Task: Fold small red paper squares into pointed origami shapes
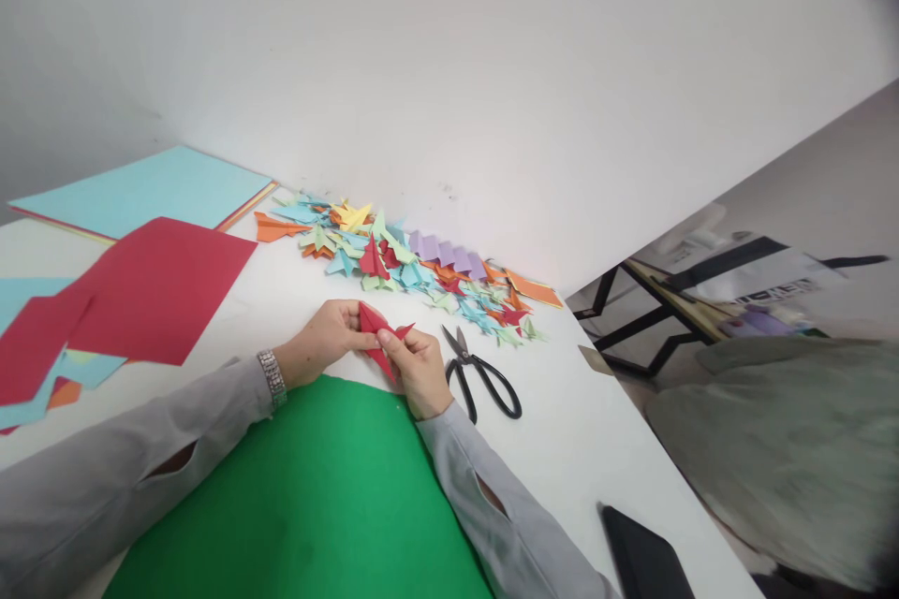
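Note:
A folded red paper figure (375, 322) with pointed ends is held up between my two hands, just past the far edge of the green mat (316, 477). My left hand (324, 339) pinches its left side, fingers closed. On its right side my right hand (419, 365) grips it, thumb pressed on the folds. The fingers hide part of the paper. Close to my right hand lie black-handled scissors (464, 356), blades parted. Beyond both hands spreads a heap of small folded paper pieces (414, 273) in several colours.
Red paper sheets (169, 290) lie at the left, over blue and orange pieces. A stack topped with light blue paper (154, 192) is behind them. A black flat device (642, 557) lies near the table's right edge. Past that edge are a black-framed rack (650, 323) and greenish cloth (779, 440).

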`<state>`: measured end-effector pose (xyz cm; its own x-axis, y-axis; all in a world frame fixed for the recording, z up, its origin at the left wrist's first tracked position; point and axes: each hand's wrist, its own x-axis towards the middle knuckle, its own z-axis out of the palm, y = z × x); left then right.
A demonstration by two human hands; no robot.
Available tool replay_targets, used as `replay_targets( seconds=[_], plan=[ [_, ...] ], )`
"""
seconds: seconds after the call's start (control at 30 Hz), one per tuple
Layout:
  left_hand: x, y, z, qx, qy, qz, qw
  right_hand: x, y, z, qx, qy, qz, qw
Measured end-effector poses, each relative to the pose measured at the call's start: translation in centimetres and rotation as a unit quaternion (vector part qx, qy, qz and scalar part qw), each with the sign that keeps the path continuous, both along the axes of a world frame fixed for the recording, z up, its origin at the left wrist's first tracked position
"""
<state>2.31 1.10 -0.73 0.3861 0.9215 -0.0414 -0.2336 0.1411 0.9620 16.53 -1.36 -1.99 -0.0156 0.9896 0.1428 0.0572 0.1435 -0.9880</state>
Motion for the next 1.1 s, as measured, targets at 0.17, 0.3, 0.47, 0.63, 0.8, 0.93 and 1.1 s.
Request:
replay_targets(
  seconds=[0.17,0.3,0.47,0.63,0.8,0.93,1.1],
  plan=[
    [0.02,-0.25,0.52,-0.005,-0.012,-0.005,1.000,0.03,-0.20,-0.05,-0.007,-0.013,0.027,1.000],
    [0.05,-0.33,0.66,-0.004,-0.011,-0.013,1.000,-0.01,-0.28,0.08,-0.015,-0.018,0.047,0.999],
    [0.04,-0.22,0.52,-0.010,-0.011,-0.012,1.000,-0.07,-0.28,0.06,-0.016,-0.009,0.038,0.999],
    [0.01,-0.11,0.35,-0.009,-0.002,-0.019,1.000,-0.10,-0.35,0.19,-0.028,-0.003,0.044,0.999],
    [0.07,0.05,0.26,-0.002,0.010,-0.021,1.000,-0.11,-0.31,0.33,-0.015,-0.008,0.053,0.998],
    [0.08,0.12,0.26,-0.003,0.009,-0.024,1.000,-0.19,-0.21,0.07,-0.018,0.004,0.055,0.998],
    [0.03,-0.07,0.41,0.004,0.014,-0.028,0.999,-0.17,-0.05,-0.27,-0.031,0.040,0.043,0.998]
  ],
)
